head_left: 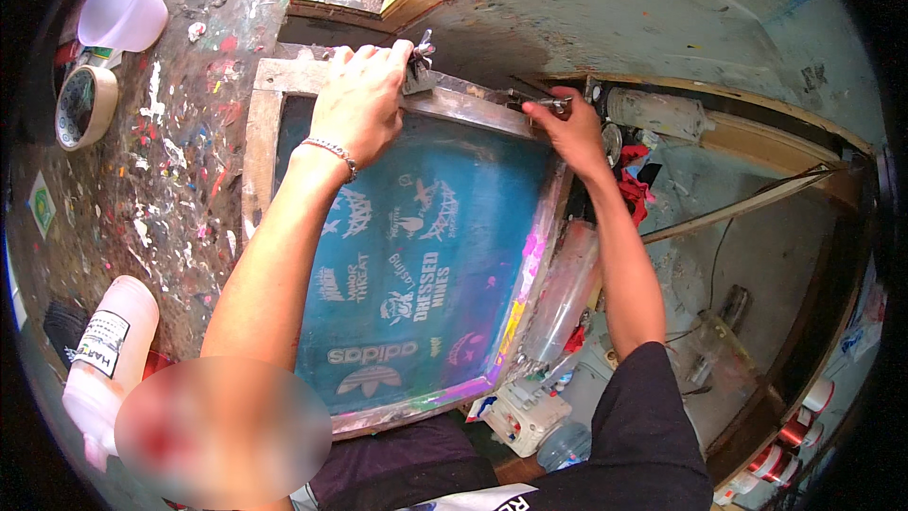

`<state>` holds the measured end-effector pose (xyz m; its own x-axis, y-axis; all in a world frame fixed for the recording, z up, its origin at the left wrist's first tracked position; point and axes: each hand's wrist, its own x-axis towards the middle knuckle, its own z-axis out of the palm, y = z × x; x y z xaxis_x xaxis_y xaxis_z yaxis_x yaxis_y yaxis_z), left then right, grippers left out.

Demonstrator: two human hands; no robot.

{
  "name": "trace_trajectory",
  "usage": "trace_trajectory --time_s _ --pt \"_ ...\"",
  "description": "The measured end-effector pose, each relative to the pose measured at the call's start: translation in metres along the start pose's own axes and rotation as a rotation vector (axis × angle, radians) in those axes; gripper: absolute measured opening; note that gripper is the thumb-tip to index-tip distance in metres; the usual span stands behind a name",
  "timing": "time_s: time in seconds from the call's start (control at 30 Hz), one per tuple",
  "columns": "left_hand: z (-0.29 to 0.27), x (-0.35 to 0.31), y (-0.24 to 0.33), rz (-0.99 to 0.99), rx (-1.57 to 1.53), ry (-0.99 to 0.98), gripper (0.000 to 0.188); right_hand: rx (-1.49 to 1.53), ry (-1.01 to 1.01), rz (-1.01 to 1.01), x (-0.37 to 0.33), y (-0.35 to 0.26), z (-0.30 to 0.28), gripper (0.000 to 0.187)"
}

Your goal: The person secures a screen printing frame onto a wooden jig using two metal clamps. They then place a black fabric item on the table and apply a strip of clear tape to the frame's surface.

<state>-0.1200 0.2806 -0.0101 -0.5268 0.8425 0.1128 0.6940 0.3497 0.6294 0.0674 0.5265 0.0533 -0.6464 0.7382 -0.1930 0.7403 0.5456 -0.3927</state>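
A screen printing frame (pixel 430 189) with a wooden border and blue mesh stands in front of me, pale lettering and logos showing on the mesh. My left hand (pixel 364 99), a chain bracelet at its wrist, has its fingers curled over the frame's far wooden bar. Right beside those fingers is a metal hinge clamp (pixel 419 71) fixed on that bar. My right hand (pixel 572 128) is at the far right corner, thumb and fingers closed round a second metal clamp (pixel 544 100). The fingers partly cover this clamp.
On the paint-spattered table (pixel 180 180) at left are a lilac cup (pixel 125 8), a tape roll (pixel 85 109) and a pink-white bottle (pixel 112 331). Right of the frame lie a clear plastic roll (pixel 565 289) and red cloth (pixel 636 189). A wooden strip (pixel 728 208) crosses the open space at right.
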Motion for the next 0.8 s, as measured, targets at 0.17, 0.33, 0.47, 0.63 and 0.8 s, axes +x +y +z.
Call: trace_trajectory --time_s 0.17,0.33,0.47,0.63,0.8 --pt "-0.005 0.001 0.003 -0.004 -0.021 -0.003 0.072 0.117 0.026 -0.011 0.002 0.014 0.005 0.046" --pt "-0.007 -0.001 0.0 0.052 -0.055 0.063 0.066 0.137 -0.096 -0.174 -0.015 0.018 0.004 0.065" --pt "-0.015 0.008 0.006 -0.018 0.06 -0.047 0.061 0.04 -0.129 -0.309 -0.019 0.025 -0.002 0.069" --pt "-0.024 0.014 0.013 -0.05 -0.001 -0.065 0.063 0.092 -0.239 -0.251 -0.006 0.029 -0.015 0.064" --pt "-0.026 0.015 0.018 -0.019 0.026 -0.028 0.063 0.091 -0.156 -0.311 -0.01 0.031 -0.015 0.057"
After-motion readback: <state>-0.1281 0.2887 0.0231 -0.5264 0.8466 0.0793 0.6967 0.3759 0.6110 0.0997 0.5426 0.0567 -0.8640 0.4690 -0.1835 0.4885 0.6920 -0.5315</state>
